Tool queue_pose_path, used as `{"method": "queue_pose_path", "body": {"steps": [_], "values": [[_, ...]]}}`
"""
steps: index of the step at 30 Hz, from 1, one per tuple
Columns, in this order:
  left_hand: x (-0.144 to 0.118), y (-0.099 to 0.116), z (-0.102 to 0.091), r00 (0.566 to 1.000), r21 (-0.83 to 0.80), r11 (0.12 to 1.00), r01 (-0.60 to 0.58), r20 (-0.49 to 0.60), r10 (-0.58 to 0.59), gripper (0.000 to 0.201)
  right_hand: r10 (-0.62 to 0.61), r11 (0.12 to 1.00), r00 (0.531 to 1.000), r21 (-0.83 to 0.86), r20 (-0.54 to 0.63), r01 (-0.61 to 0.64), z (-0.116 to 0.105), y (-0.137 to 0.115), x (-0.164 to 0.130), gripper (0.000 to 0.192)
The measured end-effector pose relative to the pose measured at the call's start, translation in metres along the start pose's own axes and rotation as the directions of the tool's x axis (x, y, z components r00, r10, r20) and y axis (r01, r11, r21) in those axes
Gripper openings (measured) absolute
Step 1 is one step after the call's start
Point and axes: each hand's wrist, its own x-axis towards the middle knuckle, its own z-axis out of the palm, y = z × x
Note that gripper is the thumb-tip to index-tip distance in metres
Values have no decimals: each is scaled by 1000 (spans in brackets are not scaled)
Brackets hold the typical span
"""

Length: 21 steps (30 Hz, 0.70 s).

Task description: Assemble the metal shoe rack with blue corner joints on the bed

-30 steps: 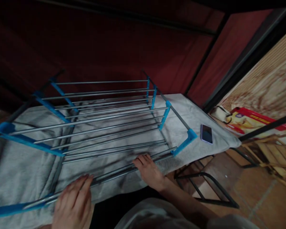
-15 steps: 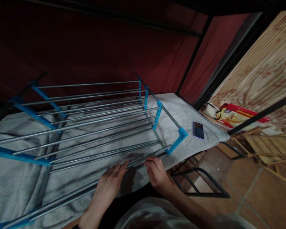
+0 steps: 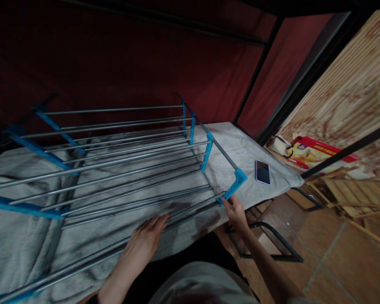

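A rack of grey metal tubes (image 3: 139, 172) joined by blue plastic brackets lies on its side on a grey blanket (image 3: 237, 145). My left hand (image 3: 146, 238) is closed over the pair of near tubes around their middle, fingers together and thumb out of sight. At the near right corner, my right hand (image 3: 236, 212) pinches the lower end of a blue bracket (image 3: 236, 184), where the near tubes meet it. Part of that joint is covered by the fingertips.
A phone (image 3: 262, 172) lies on the blanket right of the rack. Dark metal frame bars (image 3: 261, 71) and a dark red curtain (image 3: 129, 59) stand behind. Below right are a black metal frame (image 3: 281, 240), a red and yellow box (image 3: 319, 151) and a wooden slatted piece (image 3: 348, 194).
My right hand has moved right along the near tube to the blue corner bracket. My left hand has stayed on the near tubes, and the rack looks nearly still.
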Motion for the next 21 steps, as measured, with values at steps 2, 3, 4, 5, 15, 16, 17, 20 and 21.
{"method": "queue_pose_path", "body": {"steps": [2, 3, 4, 5, 15, 16, 17, 20, 21], "values": [[7, 7, -2, 999, -33, 999, 15, 51, -13, 40, -11, 1000, 1000, 15, -4, 11, 0, -1, 0, 33], [12, 12, -2, 997, -43, 999, 23, 81, -19, 40, -19, 1000, 1000, 19, -7, 19, -1, -1, 0, 34], [18, 19, -3, 994, -50, 998, 27, 109, -21, 40, -26, 999, 1000, 23, -5, 27, -1, -2, 0, 35], [26, 26, -2, 991, -58, 998, 21, 131, -13, 42, -32, 999, 999, 27, 0, 32, -2, -2, 0, 36], [152, 144, 36, 975, -187, 977, -102, 175, 135, 36, -118, 993, 991, 1, 62, 118, -8, 0, 2, 34], [158, 150, 38, 976, -178, 981, -79, 185, 112, 34, -120, 993, 991, -11, 64, 121, -9, 0, 2, 32], [161, 153, 39, 976, -170, 984, -58, 197, 91, 32, -119, 992, 991, -24, 66, 121, -9, 0, 2, 30], [162, 153, 42, 976, -156, 987, -41, 206, 73, 30, -104, 992, 991, -62, 78, 109, -9, -1, 2, 28], [161, 151, 43, 978, -150, 988, -48, 196, 77, 31, -98, 992, 992, -71, 78, 104, -9, -1, 2, 28]]}}
